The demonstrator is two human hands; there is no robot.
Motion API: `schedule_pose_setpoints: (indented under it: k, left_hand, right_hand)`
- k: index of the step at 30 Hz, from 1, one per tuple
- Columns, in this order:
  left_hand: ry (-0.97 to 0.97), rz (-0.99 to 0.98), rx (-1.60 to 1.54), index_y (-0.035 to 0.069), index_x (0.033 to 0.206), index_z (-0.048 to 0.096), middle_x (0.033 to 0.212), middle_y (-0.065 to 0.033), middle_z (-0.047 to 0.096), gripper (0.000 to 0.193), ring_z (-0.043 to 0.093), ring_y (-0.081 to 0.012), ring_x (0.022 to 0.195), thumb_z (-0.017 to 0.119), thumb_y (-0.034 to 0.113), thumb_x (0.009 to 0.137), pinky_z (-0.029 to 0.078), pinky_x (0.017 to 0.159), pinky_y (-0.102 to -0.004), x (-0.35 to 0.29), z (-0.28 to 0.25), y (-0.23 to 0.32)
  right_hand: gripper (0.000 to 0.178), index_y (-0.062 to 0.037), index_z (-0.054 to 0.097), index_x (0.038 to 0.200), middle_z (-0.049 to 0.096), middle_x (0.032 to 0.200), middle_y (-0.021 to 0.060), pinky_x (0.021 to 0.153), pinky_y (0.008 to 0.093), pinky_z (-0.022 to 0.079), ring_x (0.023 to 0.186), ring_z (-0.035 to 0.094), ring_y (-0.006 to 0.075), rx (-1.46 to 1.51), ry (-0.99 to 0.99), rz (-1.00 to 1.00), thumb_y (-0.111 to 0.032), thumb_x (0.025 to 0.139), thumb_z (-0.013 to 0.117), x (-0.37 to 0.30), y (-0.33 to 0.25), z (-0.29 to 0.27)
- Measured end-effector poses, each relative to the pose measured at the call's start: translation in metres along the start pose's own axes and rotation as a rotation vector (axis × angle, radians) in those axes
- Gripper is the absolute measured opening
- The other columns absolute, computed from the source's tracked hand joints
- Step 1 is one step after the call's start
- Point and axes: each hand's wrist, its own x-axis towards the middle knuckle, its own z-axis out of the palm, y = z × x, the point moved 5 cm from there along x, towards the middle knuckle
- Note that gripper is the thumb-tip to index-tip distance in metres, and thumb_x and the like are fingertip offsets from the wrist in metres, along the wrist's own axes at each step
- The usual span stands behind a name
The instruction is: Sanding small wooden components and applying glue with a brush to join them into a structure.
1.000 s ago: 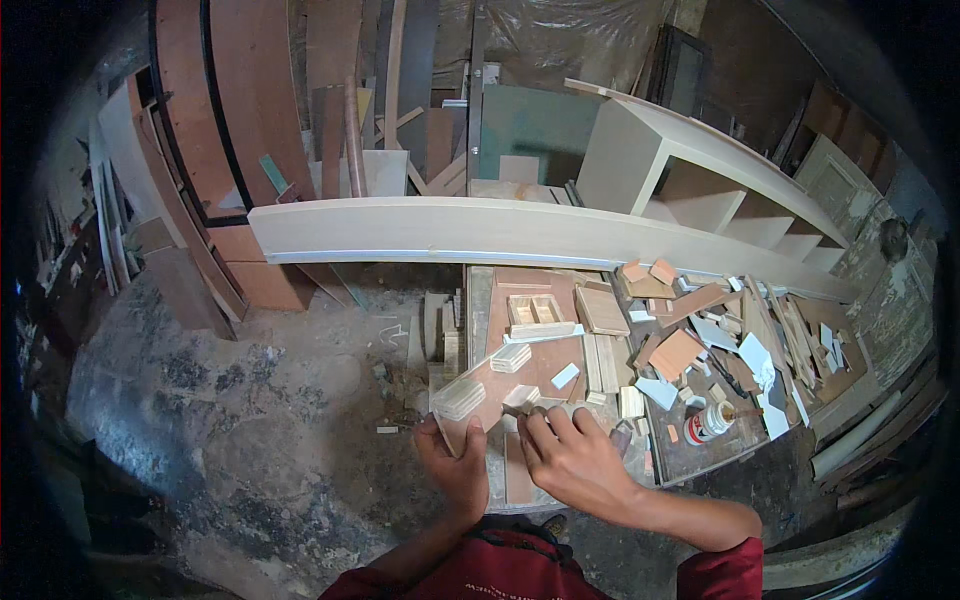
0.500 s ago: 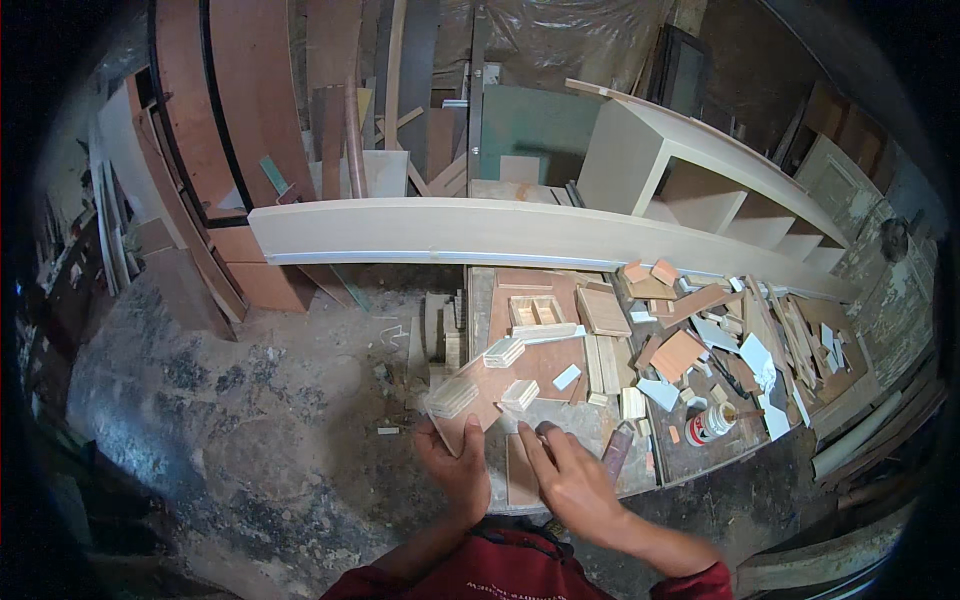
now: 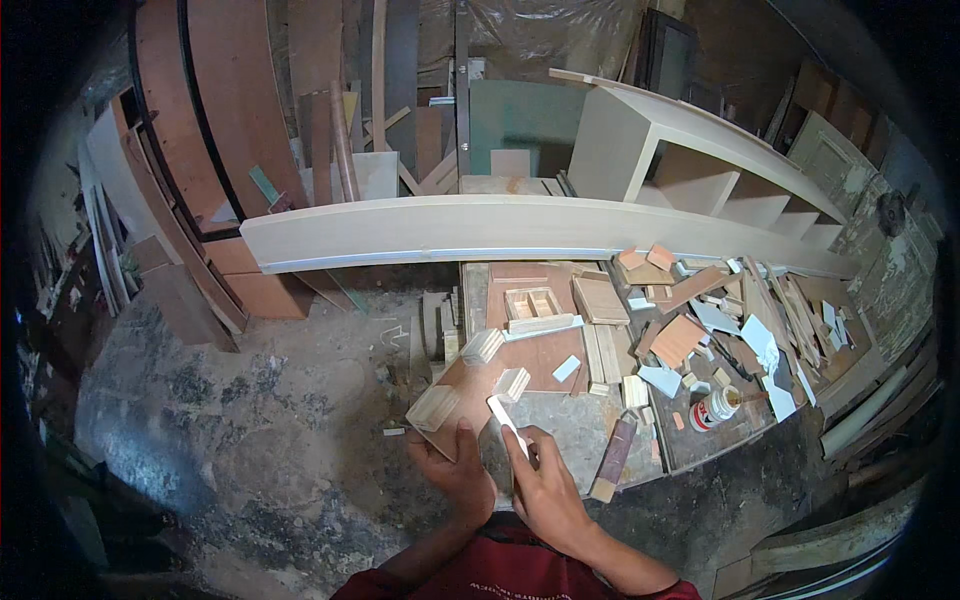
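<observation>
My left hand [image 3: 460, 475] is closed on the near edge of a thin brown wooden panel [image 3: 470, 392], thumb on top. Pale layered wood blocks stand on this panel: one block [image 3: 433, 407] near my left fingers, a second block [image 3: 482, 347] at the far end. A third pale block [image 3: 511, 384] sits at the right side, though I cannot tell whether it rests on the panel. My right hand [image 3: 548, 485] grips a slim whitish strip [image 3: 504, 415], index finger laid along it. The strip's far tip reaches close to the third block.
A small divided wooden box [image 3: 533, 305] is farther back on the bench. To the right lie a block wrapped in purplish sandpaper [image 3: 615, 455], an open white-and-red jar [image 3: 712, 408] and wood offcuts [image 3: 678, 340]. A long pale board [image 3: 430, 232] spans behind.
My right hand has turned and shifted slightly left, and the whitish strip in it now shows plainly. My left hand and the panel have moved a little nearer and left.
</observation>
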Motion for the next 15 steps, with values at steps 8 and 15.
schedule_pose_setpoints:
  k: [8, 15]
  left_hand:
    - [0.023, -0.041, 0.058, -0.001, 0.116, 0.038, 0.112, -0.0125, 0.049, 0.042, 0.050, -0.0181, 0.099, 0.065, 0.007, 0.085, 0.043, 0.088, -0.0308, -0.0030, -0.0060, 0.0016]
    - [0.032, -0.004, 0.019, 0.000, 0.117, 0.038, 0.112, -0.0127, 0.048, 0.042, 0.050, -0.0186, 0.100, 0.064, 0.008, 0.085, 0.043, 0.089, -0.0324, -0.0046, -0.0065, -0.0007]
  right_hand:
    - [0.069, 0.0016, 0.041, 0.135, 0.042, 0.119, 0.0215, 0.082, 0.0412, 0.049, 0.097, 0.054, 0.0380, 0.004, 0.014, 0.001, 0.009, 0.069, 0.061, -0.0042, -0.0006, 0.0076]
    - [0.065, 0.0048, 0.042, 0.133, 0.042, 0.118, 0.0203, 0.075, 0.0393, 0.051, 0.086, 0.058, 0.0319, -0.001, -0.013, 0.027, 0.007, 0.071, 0.061, -0.0022, -0.0071, 0.0073]
